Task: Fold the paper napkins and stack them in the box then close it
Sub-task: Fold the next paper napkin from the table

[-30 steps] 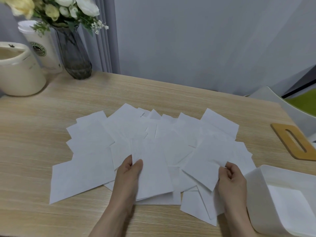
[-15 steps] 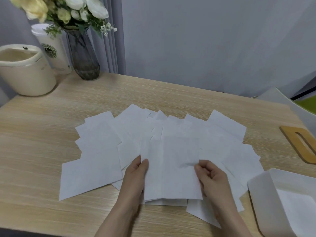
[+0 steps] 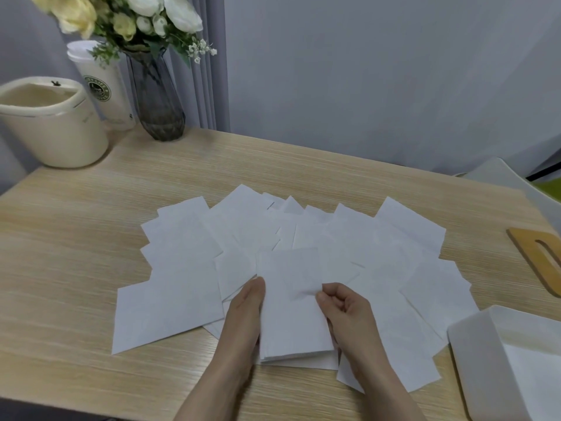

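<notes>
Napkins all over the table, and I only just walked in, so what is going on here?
A person is folding paper napkins at a wooden table. Both hands are on one folded napkin at the front of a fan of loose napkins: the left hand holds its left edge and the right hand pinches its right edge. The white box stands open at the right with what looks like a napkin inside. Its wooden lid lies apart, further back.

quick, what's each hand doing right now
Left hand: holds the left edge of the folded napkin.
Right hand: fingers curled, pinching the same napkin's right edge.
</notes>
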`<action>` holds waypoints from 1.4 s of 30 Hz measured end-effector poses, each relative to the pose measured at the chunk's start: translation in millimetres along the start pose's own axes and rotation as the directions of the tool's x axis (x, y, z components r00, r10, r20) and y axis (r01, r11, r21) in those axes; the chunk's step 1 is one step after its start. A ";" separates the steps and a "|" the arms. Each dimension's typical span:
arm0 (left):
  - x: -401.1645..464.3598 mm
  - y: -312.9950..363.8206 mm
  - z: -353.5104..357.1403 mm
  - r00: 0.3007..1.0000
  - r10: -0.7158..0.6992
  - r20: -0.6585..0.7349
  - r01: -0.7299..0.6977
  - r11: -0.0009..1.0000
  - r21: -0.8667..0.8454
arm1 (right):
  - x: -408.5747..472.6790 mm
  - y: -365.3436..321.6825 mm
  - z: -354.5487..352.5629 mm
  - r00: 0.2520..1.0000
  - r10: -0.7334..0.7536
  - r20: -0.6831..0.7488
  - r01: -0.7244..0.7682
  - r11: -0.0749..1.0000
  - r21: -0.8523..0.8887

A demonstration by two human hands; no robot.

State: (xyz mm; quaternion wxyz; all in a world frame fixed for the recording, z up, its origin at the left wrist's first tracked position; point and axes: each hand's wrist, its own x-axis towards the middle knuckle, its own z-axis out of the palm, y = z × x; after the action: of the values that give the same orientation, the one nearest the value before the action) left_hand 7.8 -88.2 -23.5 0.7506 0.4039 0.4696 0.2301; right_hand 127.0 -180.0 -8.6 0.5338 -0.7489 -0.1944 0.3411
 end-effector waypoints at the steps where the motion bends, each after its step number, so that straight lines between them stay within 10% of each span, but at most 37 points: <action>1: -0.1 -0.1 0.0 1.000 -0.001 0.001 0.001 1.000 -0.004 | 0.5 0.7 0.4 1.000 0.002 0.004 -0.002 1.000 -0.004; 10: -3.3 2.5 2.1 1.000 0.009 0.017 -0.009 1.000 0.025 | -2.2 -2.9 2.4 1.000 0.002 0.018 -0.001 1.000 -0.004; 17: -5.1 3.6 2.5 0.996 0.072 0.045 -0.071 0.997 -0.007 | -11.6 -1.5 3.9 0.961 -0.255 -0.110 0.208 0.923 -0.324; 32: -13.6 -1.2 13.0 0.986 0.163 0.026 -0.164 0.986 0.024 | -18.9 2.0 16.0 0.988 -0.127 0.093 0.137 0.984 -0.115; 42: -19.0 1.8 30.6 0.912 0.207 -0.354 -0.316 0.905 -0.285 | -30.7 4.5 20.2 0.997 -0.016 0.077 0.002 0.984 0.177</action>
State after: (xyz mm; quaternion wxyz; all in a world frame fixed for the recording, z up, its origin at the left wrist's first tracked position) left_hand 26.5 -112.8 -5.0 0.6853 0.2876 0.4780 0.4681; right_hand 90.9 -188.3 -7.4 0.5917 -0.6837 -0.1875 0.3838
